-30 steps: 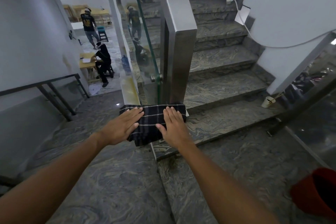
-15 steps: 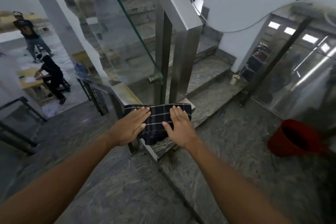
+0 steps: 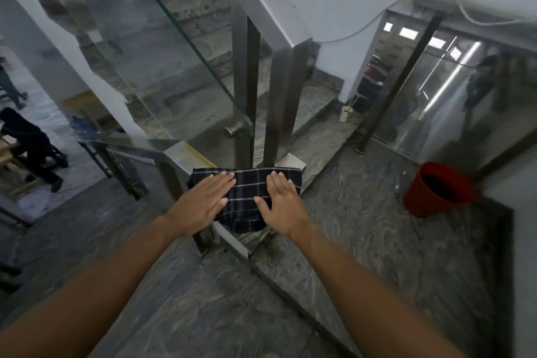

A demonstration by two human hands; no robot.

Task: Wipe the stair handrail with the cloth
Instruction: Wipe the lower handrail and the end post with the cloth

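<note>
Cloth, dark plaid with pale lines, is being held flat over the end of the steel handrail, at the corner where the rail is turning beside the vertical posts. One edge of it is hanging off the near side of the rail.

Left hand is being pressed palm-down on the cloth's left part, fingers straight and together. Right hand is being pressed palm-down on the right part, fingers straight, thumb spread toward the middle. Nothing is being pinched; a strip of cloth is showing between the hands.

Handrail surface is being seen as brushed metal, with a yellowish stain on the top face just left of the cloth. A glass panel is being carried by the posts behind it, fixed with a round metal fitting.

Floor is being shown as grey veined stone, same as the stair treads going up behind the glass. A red bucket is standing on the floor to the right, well apart from the rail. A small pale cup is sitting by the white wall, near the reflective steel doors. A person in dark clothes is being seen at far left, lower level, blurred.
</note>
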